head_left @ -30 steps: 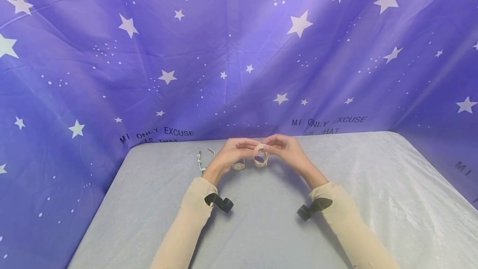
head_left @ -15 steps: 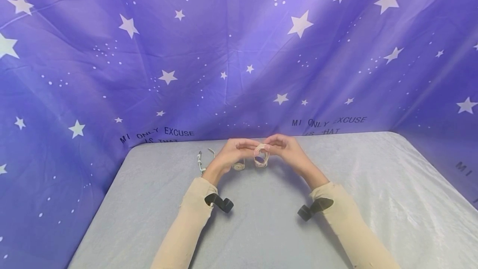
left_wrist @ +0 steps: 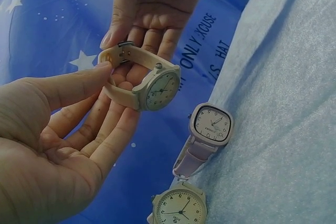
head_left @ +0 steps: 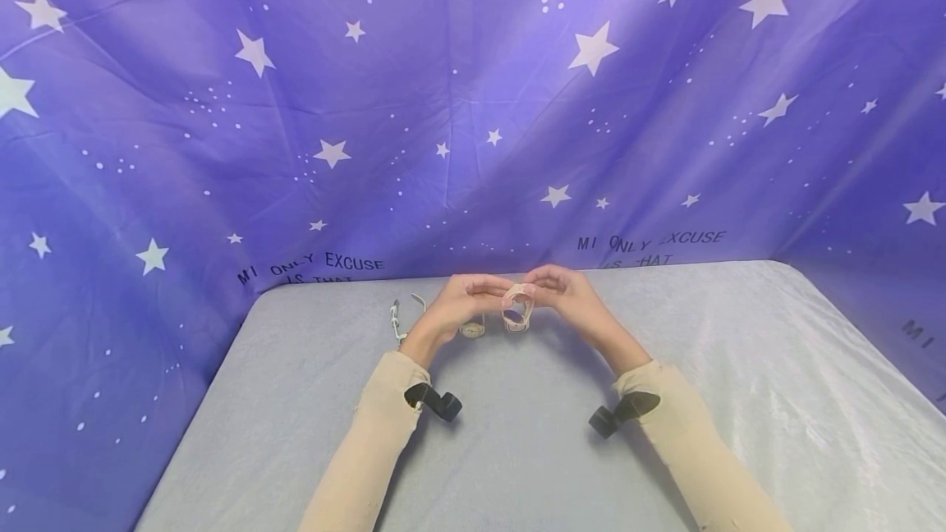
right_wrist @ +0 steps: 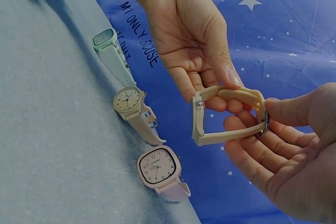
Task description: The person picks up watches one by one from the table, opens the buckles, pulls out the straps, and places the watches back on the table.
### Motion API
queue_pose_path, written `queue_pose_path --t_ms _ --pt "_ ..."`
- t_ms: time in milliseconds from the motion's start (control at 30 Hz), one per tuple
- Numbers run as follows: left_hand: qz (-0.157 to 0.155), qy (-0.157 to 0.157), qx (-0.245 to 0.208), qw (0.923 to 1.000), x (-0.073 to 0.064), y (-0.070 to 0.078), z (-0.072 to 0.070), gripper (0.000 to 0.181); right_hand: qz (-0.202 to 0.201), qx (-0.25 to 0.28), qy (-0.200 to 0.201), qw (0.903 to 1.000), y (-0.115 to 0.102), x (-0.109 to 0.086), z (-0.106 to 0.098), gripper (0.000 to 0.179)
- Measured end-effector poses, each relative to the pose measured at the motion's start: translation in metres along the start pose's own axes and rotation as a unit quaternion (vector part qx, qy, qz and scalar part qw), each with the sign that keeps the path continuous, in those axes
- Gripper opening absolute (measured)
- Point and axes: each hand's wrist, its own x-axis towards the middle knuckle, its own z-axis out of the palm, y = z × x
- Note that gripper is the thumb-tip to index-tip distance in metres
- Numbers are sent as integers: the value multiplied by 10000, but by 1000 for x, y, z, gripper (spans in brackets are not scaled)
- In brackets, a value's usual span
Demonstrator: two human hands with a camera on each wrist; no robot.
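Note:
Raised a little above the table, a cream wristwatch [left_wrist: 160,90] with a round dial is held between both hands, its strap bent into a loop. My left hand [left_wrist: 68,140] pinches one side of the strap between thumb and fingers. At the metal buckle [right_wrist: 264,124], the thumb and fingers of my right hand [right_wrist: 299,156] hold the other part of the strap. Whether the strap end is through the buckle is hard to tell. In the head view, my left hand [head_left: 461,302] and right hand [head_left: 569,298] nearly meet around the watch.
On the grey cloth-covered table [head_left: 517,450] rest a pink square watch [right_wrist: 157,166], another round cream watch [right_wrist: 128,100] and a pale green watch [right_wrist: 105,38], in a row toward the left. A purple star-printed curtain [head_left: 414,105] hangs behind the table's far edge.

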Motion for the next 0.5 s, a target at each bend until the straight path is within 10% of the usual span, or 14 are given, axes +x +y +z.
queue_pose_path --t_ms 500 --pt "57 12 14 10000 0 0 -1 36 109 89 22 9999 -2 -2 0 29"
